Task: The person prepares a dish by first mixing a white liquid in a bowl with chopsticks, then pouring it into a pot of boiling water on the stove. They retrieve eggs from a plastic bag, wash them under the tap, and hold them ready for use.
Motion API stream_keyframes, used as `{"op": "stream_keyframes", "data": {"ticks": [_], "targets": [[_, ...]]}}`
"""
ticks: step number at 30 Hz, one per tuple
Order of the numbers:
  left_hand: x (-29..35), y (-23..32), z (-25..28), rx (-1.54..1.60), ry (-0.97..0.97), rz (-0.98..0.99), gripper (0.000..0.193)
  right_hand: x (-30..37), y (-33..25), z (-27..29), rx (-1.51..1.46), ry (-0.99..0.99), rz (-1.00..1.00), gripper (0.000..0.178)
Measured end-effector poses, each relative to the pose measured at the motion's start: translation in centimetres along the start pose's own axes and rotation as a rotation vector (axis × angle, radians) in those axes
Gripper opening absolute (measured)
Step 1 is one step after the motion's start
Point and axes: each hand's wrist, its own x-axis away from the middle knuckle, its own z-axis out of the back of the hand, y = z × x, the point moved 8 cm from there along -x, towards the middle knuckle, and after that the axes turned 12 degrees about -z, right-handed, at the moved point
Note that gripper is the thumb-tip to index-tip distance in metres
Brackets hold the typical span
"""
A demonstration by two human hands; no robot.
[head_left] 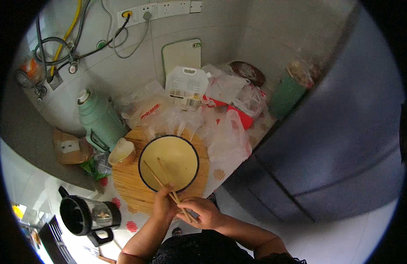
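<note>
A round cream bowl (179, 154) with a dark blue rim rests on a round wooden board. My left hand (164, 201) is closed at its near rim, thumb over the edge; the fingers beneath are hidden. A pair of wooden chopsticks (154, 174) slants across that rim, tips inside the bowl. My right hand (202, 212) is closed around their thick ends, just right of my left hand. The chopsticks cross in front of my left hand, touching or nearly touching it. Inside, the bowl shows a pale surface with a few small specks.
Left of the wooden board (128, 187) stand a green thermos (100, 119), a small tan bowl (122, 152) and a glass-and-black jug (90, 215). Behind lie plastic bags (230, 141), a white pouch (186, 83) and a cutting board (181, 55). A large dark bluish surface (331, 145) borders the right.
</note>
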Motion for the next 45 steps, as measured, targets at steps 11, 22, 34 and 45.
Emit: {"op": "stream_keyframes", "data": {"ticks": [11, 22, 34, 45], "targets": [[-8.9, -3.2, -8.8, 0.009, 0.037, -0.14, 0.044, -19.1, 20.2, 28.5, 0.404, 0.642, -0.318, 0.043], [-16.8, -6.5, -11.8, -0.076, -0.072, 0.016, 0.051, -21.4, 39.1, 37.1, 0.886, 0.316, -1.22, 0.083], [-17.7, -3.2, -11.1, -0.238, 0.093, -0.055, 0.046, -21.2, 35.6, 25.5, 0.949, 0.167, -0.976, 0.028], [-13.3, -0.9, -4.4, -0.172, 0.121, 0.011, 0.037, -20.0, 35.2, 19.7, 0.772, 0.097, -0.879, 0.031]]}}
